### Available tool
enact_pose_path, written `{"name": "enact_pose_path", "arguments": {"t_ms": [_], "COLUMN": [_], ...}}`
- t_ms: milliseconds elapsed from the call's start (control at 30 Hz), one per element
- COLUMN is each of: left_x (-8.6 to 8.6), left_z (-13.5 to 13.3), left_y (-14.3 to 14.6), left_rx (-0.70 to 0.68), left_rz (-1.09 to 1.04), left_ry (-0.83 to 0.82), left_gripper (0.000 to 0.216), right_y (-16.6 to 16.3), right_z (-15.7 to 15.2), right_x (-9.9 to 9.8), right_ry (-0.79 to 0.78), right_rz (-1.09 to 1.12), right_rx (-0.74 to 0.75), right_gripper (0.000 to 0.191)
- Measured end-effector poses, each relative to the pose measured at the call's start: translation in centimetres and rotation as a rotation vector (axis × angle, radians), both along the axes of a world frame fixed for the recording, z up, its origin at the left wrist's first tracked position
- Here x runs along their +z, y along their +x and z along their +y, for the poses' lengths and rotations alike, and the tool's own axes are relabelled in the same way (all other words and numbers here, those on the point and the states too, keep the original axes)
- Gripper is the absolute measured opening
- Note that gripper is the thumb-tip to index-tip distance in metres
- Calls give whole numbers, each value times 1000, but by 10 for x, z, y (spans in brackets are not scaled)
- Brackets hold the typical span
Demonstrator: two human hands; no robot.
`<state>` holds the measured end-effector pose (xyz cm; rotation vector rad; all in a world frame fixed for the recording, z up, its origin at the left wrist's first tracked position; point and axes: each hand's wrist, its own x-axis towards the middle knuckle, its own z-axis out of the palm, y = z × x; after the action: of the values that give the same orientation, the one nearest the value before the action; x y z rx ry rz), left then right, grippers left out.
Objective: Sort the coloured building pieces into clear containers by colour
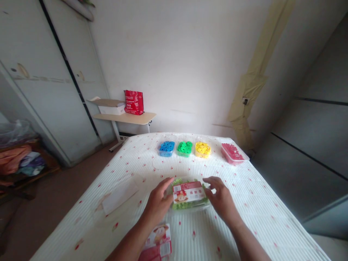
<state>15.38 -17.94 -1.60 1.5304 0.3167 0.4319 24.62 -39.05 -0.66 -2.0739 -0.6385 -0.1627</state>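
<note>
A clear plastic box (178, 206) of light-green pieces lies on the bed-like, cloth-covered surface in front of me. Across its top is a red-and-white printed label (189, 193). My left hand (159, 198) grips its left edge, thumb and index finger spread along the side. On the opposite edge, my right hand (220, 198) curls its fingers and thumb against the box. A second red-and-white printed card or pack (160, 241) lies closer to me, partly covered by my left forearm. The fingertips' undersides are hidden.
Along the far side stand clear tubs of blue pieces (166, 148), green pieces (185, 148) and yellow pieces (202, 149). A larger box of dark-pink pieces (233, 152) is at the right. A pale flat sheet (120, 196) lies left. Beyond, a small table (141, 118) carries a red bag (133, 102).
</note>
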Motion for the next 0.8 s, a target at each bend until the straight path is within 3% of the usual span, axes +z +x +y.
{"name": "enact_pose_path", "arguments": {"t_ms": [200, 433, 533, 700, 800], "left_x": [0, -9, -14, -11, -9], "left_z": [-10, -5, 1, 5, 2], "left_y": [8, 15, 19, 22, 21], "left_rx": [51, 114, 107, 49, 92], "left_rz": [-50, -21, -9, 56, 37], "left_ry": [-1, 200, 147, -59, -37], "left_gripper": [49, 45, 42, 37, 36], "right_y": [5, 7, 10, 15, 17], "right_z": [3, 2, 1, -2, 1], "right_x": [-7, -6, -7, -10, -12], "right_ry": [69, 183, 247, 366, 385], "right_rz": [244, 484, 571, 897, 894], "right_rx": [-101, -79, -63, 45, 26], "right_gripper": [22, 11, 12, 19, 17]}}
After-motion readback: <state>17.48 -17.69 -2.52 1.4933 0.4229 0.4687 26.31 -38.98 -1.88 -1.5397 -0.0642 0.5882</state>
